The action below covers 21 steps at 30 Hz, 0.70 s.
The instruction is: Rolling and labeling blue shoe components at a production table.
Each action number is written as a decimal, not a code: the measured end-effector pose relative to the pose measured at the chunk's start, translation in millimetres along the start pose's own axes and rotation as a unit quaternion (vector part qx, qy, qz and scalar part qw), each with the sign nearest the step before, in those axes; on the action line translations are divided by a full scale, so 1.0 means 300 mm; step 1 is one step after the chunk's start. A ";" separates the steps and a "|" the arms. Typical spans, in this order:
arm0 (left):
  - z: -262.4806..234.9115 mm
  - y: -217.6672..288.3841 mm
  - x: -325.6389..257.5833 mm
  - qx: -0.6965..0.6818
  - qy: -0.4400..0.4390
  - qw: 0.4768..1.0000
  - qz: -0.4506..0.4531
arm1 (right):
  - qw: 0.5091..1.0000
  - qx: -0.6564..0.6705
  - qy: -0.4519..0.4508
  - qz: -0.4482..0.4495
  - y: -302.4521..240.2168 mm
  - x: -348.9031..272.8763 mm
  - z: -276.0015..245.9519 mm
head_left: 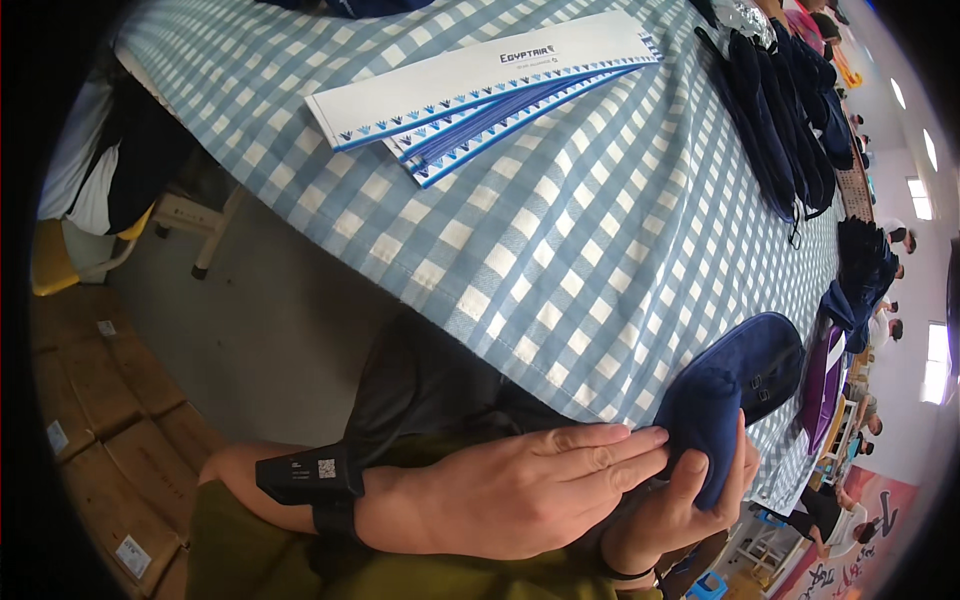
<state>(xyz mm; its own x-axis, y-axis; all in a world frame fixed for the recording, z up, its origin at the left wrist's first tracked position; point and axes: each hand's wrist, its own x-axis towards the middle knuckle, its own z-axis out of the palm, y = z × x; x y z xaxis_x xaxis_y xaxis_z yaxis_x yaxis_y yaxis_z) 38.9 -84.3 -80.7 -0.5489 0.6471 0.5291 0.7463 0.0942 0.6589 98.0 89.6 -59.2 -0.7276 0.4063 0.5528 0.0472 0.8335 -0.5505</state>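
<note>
The right hand (685,515) grips the slipper (705,405), whose long axis runs ahead and rightward from it; the left hand (530,490), farther, meets its edge with straight fingertips, grip unclear.

By the near edge of the counter (480,265), the left hand (530,495) stretches its fingers rightward, knuckles up; the right hand (690,515) curls, thumb opposite fingers.

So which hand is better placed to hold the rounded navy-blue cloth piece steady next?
Probably the right hand: it grips the rounded navy-blue cloth piece between thumb and fingers, while the left hand seems only to reach its left edge with the fingertips.
</note>
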 end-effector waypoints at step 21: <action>-0.121 0.053 0.298 -0.032 -0.042 0.997 -0.057 | 0.991 -0.018 -0.097 -0.094 0.010 0.040 -0.039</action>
<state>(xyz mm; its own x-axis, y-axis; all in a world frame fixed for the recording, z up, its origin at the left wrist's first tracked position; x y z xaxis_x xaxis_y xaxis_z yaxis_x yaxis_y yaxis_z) -12.0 -52.3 -3.4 -0.5933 0.6964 0.4037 0.6535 0.1239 0.7467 97.3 101.5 -47.0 -0.8435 0.1663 0.5108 -0.0789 0.9022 -0.4241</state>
